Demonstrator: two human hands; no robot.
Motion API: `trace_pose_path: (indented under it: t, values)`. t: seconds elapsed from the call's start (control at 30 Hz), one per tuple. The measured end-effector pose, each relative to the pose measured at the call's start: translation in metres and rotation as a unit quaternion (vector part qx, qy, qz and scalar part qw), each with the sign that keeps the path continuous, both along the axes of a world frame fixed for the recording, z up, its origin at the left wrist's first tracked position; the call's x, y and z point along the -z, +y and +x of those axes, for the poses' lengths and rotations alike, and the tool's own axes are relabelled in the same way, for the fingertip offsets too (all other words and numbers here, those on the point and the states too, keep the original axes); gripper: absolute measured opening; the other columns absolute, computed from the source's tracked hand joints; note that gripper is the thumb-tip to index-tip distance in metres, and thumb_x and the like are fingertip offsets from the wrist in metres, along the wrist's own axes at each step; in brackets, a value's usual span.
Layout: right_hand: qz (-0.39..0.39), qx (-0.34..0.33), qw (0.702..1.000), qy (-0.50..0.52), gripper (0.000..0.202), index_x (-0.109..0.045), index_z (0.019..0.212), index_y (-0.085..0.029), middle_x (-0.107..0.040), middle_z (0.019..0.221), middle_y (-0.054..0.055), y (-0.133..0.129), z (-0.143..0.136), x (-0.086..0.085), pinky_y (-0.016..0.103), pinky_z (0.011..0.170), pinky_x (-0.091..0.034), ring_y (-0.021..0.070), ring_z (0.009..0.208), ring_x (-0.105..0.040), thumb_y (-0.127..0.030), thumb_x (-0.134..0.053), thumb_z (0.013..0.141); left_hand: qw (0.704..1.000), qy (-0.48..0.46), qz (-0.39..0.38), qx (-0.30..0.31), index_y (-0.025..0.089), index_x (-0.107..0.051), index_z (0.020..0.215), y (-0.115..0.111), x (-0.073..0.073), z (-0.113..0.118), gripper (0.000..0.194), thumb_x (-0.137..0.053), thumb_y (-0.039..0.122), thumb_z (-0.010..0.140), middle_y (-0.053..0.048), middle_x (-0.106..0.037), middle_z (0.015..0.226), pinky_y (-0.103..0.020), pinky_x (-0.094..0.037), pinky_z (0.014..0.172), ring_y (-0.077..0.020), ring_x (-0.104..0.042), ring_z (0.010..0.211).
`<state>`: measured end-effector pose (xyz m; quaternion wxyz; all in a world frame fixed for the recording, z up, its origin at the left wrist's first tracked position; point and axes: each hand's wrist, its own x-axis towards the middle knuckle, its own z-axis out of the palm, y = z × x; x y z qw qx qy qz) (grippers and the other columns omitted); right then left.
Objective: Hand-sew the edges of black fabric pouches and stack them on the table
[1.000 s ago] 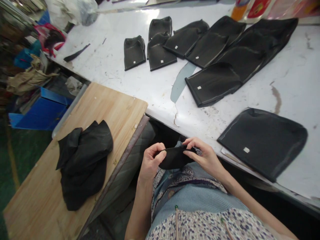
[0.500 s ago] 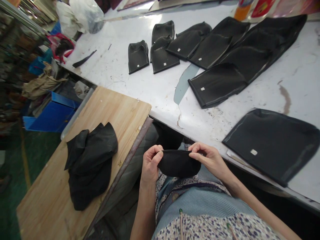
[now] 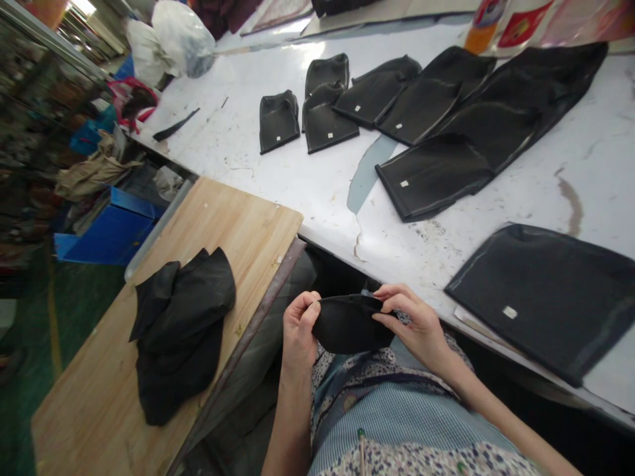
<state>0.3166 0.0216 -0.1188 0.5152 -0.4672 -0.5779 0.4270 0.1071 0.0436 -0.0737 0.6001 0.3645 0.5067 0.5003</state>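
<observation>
A small black fabric piece (image 3: 351, 325) with a rounded lower edge is stretched between my hands, above my lap. My left hand (image 3: 300, 325) pinches its left upper corner between thumb and fingers. At the opposite corner my right hand (image 3: 411, 324) grips the upper edge, thumb below and fingers above, and the edge there looks slightly parted. To the left, a crumpled heap of black fabric pieces (image 3: 181, 330) lies on a wooden board (image 3: 253, 205). A larger flat black piece (image 3: 550, 297) with a white sticker lies on the white table to my right.
Several black pouch-like pieces (image 3: 436, 175) with small white stickers lie overlapping across the white table (image 3: 317, 188). A thin black strip (image 3: 176, 124) is near its left edge. Plastic bags (image 3: 183, 39) and a bottle with orange contents (image 3: 483, 30) stand farther back. A blue box (image 3: 112, 228) sits at left.
My right hand's fingers have shifted and spread a little along the upper edge, and the held fabric now tilts. My left hand keeps its pinch. The camera view has moved slightly.
</observation>
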Motion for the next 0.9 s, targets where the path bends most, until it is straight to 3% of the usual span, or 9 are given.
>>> trace_pose_path:
  t: [0.23,0.37,0.53,0.67,0.9]
  values:
    - [-0.051,-0.016,0.999,0.010,0.007,-0.066,0.086,-0.022,-0.067,0.107,0.006,0.002,-0.004,0.003,0.031,0.087,-0.048,0.0209,0.097,-0.066,-0.023,-0.066,0.093,1.000,-0.005,-0.009,-0.005,0.017,-0.044,0.063,-0.001,-0.001,0.002,0.035,-0.068,0.030,0.085,0.003,-0.034,0.068,-0.021,-0.029,0.054,-0.0109,-0.029,0.060]
    - [-0.114,0.015,0.992,0.056,0.013,-0.067,0.079,-0.022,-0.068,0.094,0.005,0.002,-0.009,-0.002,0.032,0.084,-0.047,0.0225,0.093,-0.064,-0.029,-0.067,0.091,1.000,0.003,-0.006,-0.017,0.017,-0.044,0.063,-0.001,-0.002,0.002,0.035,-0.068,0.030,0.084,0.003,-0.034,0.068,-0.021,-0.030,0.054,-0.0108,-0.029,0.060]
    - [-0.278,-0.039,0.936,0.213,0.030,-0.063,0.070,-0.020,-0.063,0.083,0.003,0.002,-0.008,-0.009,0.028,0.067,-0.044,0.0180,0.076,-0.055,-0.043,-0.072,0.086,1.000,0.010,-0.009,-0.021,0.018,-0.041,0.062,0.000,-0.003,-0.001,0.036,-0.067,0.031,0.084,0.003,-0.034,0.067,-0.022,-0.031,0.056,-0.0115,-0.030,0.061]
    - [-0.334,-0.055,0.884,0.321,0.033,-0.064,0.069,-0.019,-0.065,0.090,0.003,0.003,-0.008,-0.007,0.026,0.067,-0.044,0.0173,0.078,-0.054,-0.046,-0.080,0.079,1.000,0.011,-0.020,-0.018,0.018,-0.040,0.062,-0.001,-0.004,-0.001,0.036,-0.066,0.031,0.083,0.003,-0.034,0.069,-0.022,-0.031,0.057,-0.0114,-0.031,0.061]
    - [-0.328,-0.056,0.882,0.335,0.033,-0.063,0.066,-0.018,-0.065,0.101,0.005,0.004,-0.007,-0.004,0.027,0.072,-0.046,0.0183,0.085,-0.056,-0.043,-0.083,0.076,0.999,0.030,-0.022,-0.013,0.018,-0.039,0.062,-0.001,-0.003,-0.002,0.037,-0.065,0.033,0.083,0.003,-0.033,0.068,-0.022,-0.031,0.058,-0.0115,-0.032,0.061]
